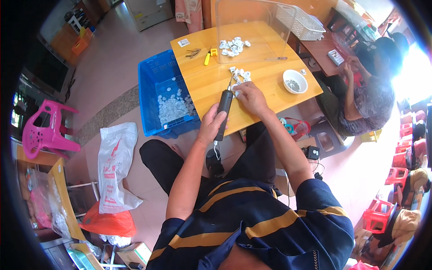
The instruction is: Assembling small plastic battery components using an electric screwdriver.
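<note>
My left hand [209, 125] is wrapped round a black electric screwdriver [223, 112], its bit pointing up and away over the wooden table [202, 81]. Close to the bit, my right hand [252, 99] has its fingers drawn together on a small white plastic part [237, 93], mostly hidden by the fingers. Just beyond the hands lies a loose group of similar white plastic parts [245, 74]. A white bowl [288, 73] of small metal pieces, apparently screws, stands to the right of my right hand.
A clear plastic bin [252, 27] with more white parts sits at the table's far side. Yellow-handled screwdriver [207, 58] and pliers [193, 53] lie far left. A blue crate [148, 90] of white parts stands left of the table. Another person [366, 99] sits at right.
</note>
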Tool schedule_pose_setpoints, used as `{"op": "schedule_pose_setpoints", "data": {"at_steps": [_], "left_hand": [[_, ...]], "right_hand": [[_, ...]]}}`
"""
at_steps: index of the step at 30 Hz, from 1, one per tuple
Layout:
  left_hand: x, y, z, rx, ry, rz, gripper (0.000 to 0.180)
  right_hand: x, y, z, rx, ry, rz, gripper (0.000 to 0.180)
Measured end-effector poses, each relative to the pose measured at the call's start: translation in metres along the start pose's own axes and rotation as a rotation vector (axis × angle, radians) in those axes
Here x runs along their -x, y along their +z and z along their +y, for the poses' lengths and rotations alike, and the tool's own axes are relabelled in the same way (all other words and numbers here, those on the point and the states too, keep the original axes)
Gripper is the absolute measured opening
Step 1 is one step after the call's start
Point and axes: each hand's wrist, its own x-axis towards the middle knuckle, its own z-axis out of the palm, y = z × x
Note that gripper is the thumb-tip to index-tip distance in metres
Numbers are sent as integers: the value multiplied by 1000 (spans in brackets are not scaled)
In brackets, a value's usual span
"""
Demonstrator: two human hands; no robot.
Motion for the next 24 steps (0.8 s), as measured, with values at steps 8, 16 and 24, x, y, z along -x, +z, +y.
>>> {"op": "schedule_pose_setpoints", "data": {"at_steps": [8,16,24], "left_hand": [[-1,3,2,-55,14,0,42],[-6,6,16,-120,-145,-97,38],[-11,10,16,-381,-154,-109,45]], "right_hand": [[3,3,10,24,98,-22,12],[9,11,40,-751,331,252,19],[9,14,39,-784,403,274,25]]}}
